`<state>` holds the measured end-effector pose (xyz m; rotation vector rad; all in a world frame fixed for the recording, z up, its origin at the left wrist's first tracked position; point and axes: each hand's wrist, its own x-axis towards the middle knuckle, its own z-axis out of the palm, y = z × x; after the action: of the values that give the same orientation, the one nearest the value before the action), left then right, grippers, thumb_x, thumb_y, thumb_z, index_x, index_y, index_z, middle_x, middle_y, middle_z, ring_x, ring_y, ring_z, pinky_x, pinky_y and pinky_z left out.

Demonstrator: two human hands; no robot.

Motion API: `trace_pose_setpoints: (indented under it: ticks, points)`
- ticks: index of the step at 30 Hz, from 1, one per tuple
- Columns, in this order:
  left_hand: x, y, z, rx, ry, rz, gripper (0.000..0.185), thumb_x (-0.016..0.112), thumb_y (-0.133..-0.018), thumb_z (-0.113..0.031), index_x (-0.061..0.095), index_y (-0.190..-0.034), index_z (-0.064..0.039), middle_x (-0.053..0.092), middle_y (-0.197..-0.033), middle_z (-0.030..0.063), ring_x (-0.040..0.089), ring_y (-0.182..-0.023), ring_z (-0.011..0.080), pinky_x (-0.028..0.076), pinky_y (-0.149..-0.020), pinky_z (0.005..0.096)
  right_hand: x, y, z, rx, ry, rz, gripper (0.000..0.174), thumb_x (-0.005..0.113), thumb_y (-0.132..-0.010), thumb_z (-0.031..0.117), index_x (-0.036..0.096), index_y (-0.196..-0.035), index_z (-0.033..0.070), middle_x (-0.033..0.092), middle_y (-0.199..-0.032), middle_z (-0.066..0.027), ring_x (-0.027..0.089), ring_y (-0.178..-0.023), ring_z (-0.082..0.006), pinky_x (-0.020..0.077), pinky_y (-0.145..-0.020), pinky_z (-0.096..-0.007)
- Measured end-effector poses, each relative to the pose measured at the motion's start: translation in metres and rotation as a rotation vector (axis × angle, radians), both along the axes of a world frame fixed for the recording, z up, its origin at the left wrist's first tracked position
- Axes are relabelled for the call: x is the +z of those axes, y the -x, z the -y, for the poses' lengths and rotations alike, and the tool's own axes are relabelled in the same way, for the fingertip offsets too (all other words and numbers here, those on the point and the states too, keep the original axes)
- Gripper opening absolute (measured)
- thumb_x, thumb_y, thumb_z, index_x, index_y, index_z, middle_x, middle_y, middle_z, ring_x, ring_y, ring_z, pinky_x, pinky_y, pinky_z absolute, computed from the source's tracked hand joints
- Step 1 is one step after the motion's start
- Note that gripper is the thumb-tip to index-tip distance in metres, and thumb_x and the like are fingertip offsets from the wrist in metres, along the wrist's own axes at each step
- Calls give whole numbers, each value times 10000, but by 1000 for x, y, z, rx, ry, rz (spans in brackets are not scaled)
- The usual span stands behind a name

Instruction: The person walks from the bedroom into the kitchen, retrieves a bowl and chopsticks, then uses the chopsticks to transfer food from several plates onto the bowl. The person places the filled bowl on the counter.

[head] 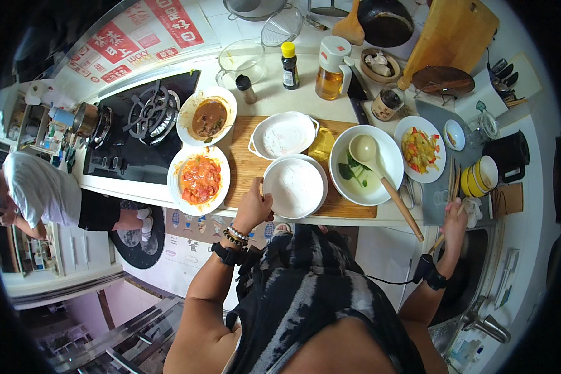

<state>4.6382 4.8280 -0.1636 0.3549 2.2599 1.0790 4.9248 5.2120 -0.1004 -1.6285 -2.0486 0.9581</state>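
My left hand grips the left rim of a round white bowl, which is stacked on another at the front of a wooden cutting board. Held in my right hand are wooden chopsticks, at the counter edge near the sink. Behind the stacked bowls lies a white two-handled dish with residue, beside a yellow glass dish. To their right, a large white bowl holds greens in broth and a ladle with a wooden handle.
Plates of tomato dish and brown sauce stand left, by the gas stove. A plate of stir-fry, yellow bowls and the sink are right. An oil jug stands behind. Another person stands far left.
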Motion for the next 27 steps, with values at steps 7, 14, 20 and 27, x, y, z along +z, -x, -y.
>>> trace_pose_setpoints:
  ticks: [7,14,20,27]
  points:
    - [-9,4,-10,-32,7,-105,340,487,-832,-89,387,-1135,30,575,-501,163,605,-429,281,510,-456,366,5,-10,8,-6,-14,91,568,346,-936,545,556,-830,27,547,-768,-71,526,-592,-172,428,-430,-291]
    - [-18,4,-9,-81,179,-335,439,603,-820,-235,353,-1088,5,591,-551,186,616,-483,323,492,-483,398,-3,-30,10,-34,8,123,605,333,-933,558,558,-796,13,523,-691,-89,522,-551,-185,418,-389,-302]
    - [-11,9,-6,54,142,111,653,601,-841,-266,231,-1307,0,611,-580,161,616,-451,250,518,-449,323,-10,-39,20,-58,10,91,634,324,-925,581,552,-777,8,505,-660,-97,507,-522,-200,423,-368,-307]
    - [-45,12,-2,130,-437,652,649,506,-810,8,245,-1392,-113,514,-1196,154,638,-905,287,591,-688,412,-18,-50,31,98,-129,136,304,382,-964,225,470,-763,14,442,-698,-93,467,-661,-217,400,-599,-331]
